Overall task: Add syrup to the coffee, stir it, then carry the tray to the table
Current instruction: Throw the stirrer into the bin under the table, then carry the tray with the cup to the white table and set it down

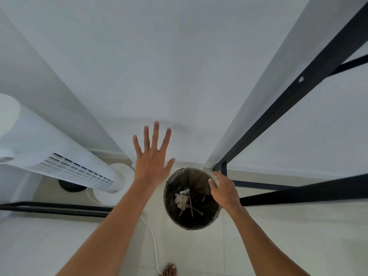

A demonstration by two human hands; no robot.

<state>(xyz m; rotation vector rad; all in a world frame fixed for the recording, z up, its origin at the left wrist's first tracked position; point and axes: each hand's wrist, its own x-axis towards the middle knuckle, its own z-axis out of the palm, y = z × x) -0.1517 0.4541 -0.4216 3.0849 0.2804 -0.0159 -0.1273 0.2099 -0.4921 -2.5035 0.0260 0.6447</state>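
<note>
While left hand spreads wide, right hand curled, empty, over bin rim

We are holding our left hand spread flat and our right hand curled over a bin holding scraps.

Bin: round, dark-lined, open-topped; stands on the pale floor near the wall corner.
Bin contents: crumpled whitish paper, thin brown sticks, a small pale tube-like scrap; rest too dark to tell.
Tower fan: white, slatted grille, round white base; left of the bin, well apart from it.
Cable: white, trails across the floor from the fan base toward the bottom edge.
Black frame: metal bars, right side, one foot just beside the bin.
Black rail: low, left edge.
Wall: plain white.
</note>
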